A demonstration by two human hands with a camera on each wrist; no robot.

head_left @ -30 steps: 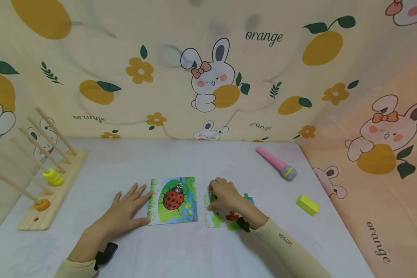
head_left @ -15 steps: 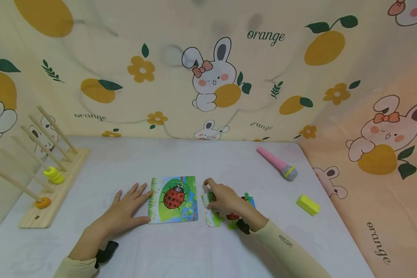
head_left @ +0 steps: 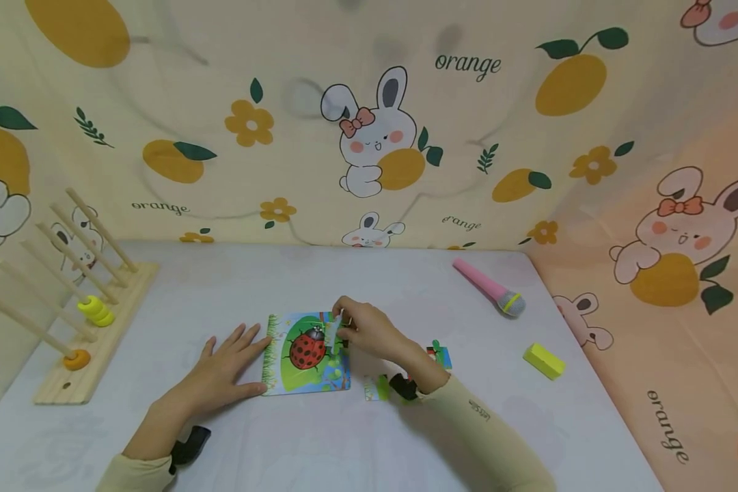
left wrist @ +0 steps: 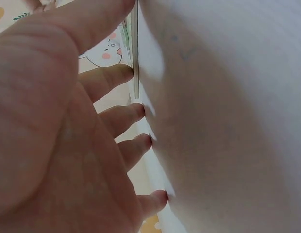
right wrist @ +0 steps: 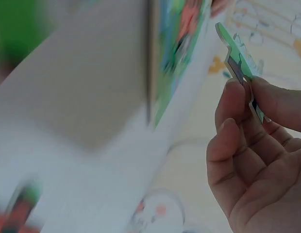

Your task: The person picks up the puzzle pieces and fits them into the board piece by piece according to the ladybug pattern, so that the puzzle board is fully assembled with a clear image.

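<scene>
A square ladybug picture board (head_left: 295, 383) lies flat on the white table. My left hand (head_left: 224, 372) rests at its left side with fingers spread, the thumb and index fingertips against the board's edge in the left wrist view. Over the board's right part, my right hand (head_left: 375, 331) pinches a jigsaw piece (head_left: 333, 333) between thumb and fingers. That piece is tilted up, with green and dark patches in the right wrist view. Other jigsaw pieces lie right of the board: a green and white one (head_left: 375, 388) and a blue one (head_left: 441, 355); my right wrist partly hides the rest.
On the left stands a wooden peg rack (head_left: 123, 301) with yellow rings (head_left: 96, 311) and an orange ring (head_left: 76, 359). A pink toy microphone (head_left: 488, 287) lies at the back right, and a yellow block (head_left: 544, 361) sits near the right edge. A printed curtain (head_left: 270, 68) hangs behind.
My right hand has lifted the jigsaw piece from beside the board and carried it left and away from me, over the board's right part. The left hand has stayed put.
</scene>
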